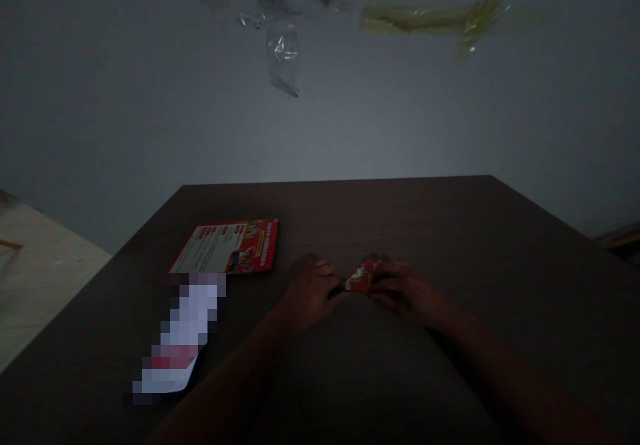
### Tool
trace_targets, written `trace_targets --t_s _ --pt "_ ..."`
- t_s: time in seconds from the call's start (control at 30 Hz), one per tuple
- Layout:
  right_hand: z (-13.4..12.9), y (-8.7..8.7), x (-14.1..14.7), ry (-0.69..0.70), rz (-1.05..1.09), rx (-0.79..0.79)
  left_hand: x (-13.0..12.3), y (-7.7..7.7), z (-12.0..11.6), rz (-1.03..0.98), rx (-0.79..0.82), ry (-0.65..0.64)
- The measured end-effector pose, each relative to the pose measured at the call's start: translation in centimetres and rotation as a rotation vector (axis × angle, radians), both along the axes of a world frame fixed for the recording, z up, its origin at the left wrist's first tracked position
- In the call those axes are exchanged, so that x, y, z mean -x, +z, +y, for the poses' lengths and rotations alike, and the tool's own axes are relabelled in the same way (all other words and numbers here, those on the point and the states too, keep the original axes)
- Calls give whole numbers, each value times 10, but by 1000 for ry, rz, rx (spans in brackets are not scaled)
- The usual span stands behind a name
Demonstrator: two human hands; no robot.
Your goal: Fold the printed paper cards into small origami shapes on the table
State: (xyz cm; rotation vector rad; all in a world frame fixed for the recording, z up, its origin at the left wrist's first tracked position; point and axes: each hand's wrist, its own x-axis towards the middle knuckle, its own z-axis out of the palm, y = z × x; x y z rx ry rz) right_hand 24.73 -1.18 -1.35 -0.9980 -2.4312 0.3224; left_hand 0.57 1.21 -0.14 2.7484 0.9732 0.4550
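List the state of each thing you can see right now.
Small red printed piece: between the hands; folding unclear.
Bare right hand: fingers on the piece's right end.
Bare left hand: curled at its left end; grip unclear.
Flat red-and-cream printed rectangle: lying flat, print up.
Long pale object: lying down, pixelated.
Wrinkled yellow tape: stuck up.

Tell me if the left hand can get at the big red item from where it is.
Probably yes: nothing visible stands between the left hand and the big red item, though that hand is at the small red piece.
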Motion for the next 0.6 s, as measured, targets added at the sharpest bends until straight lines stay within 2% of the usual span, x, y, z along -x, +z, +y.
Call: trace_targets --t_s 0.17,0.37,0.47,0.6 --pt "-2 1 4 -45 31 35 1 -1 1 -16 23 31" --pt "-3 -6 5 -284 109 88 -3 -5 0 -37 62 125" --pt "-3 -4 8 -329 103 171 -5 -5 1 -14 77 163" --pt "-3 -1 10 -400 66 206 -8 -4 0 9 77 211"
